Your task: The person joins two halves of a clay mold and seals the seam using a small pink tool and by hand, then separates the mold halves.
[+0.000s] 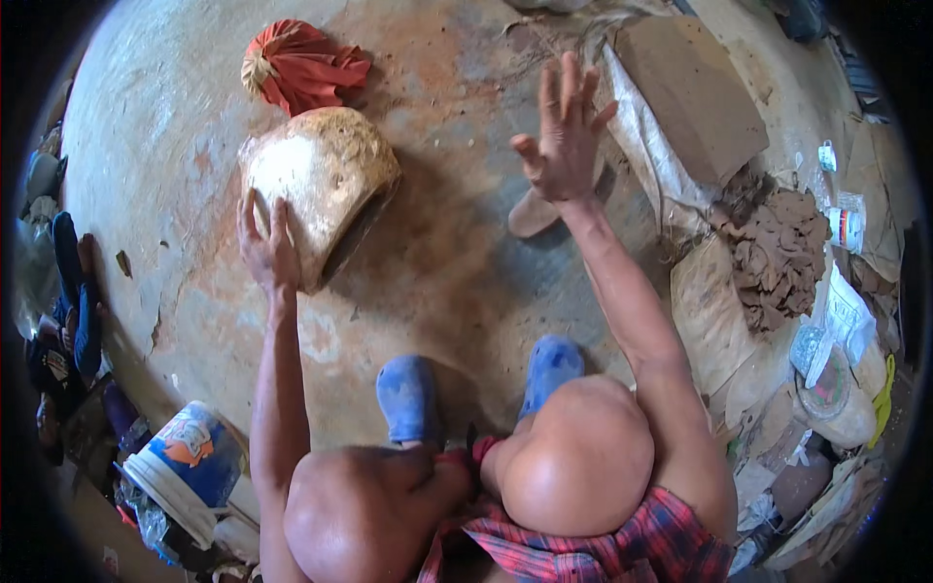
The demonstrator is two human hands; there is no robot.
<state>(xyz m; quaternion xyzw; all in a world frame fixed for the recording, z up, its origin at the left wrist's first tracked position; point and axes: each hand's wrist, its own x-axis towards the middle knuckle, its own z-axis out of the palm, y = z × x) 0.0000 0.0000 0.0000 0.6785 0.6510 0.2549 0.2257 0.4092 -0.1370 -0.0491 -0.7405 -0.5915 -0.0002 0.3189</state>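
Observation:
A rounded, hollow, pale block with a rough, pitted surface lies on the floor to the left, its dark opening turned toward the lower right. My left hand rests on its near left side, fingers stretched flat against it. My right hand is held up over the floor with the fingers spread and nothing in it. Partly hidden by that wrist is a smooth, oval-ended brown piece; its kind is unclear. Just beyond the pale block sits a bunched red cloth, gathered at one end.
At the right, a large brown clay slab lies beside white sheeting, with a heap of clay scraps nearer. Tubs and bags crowd the right rim. A blue and white bucket stands at lower left. Blue clogs are on my feet.

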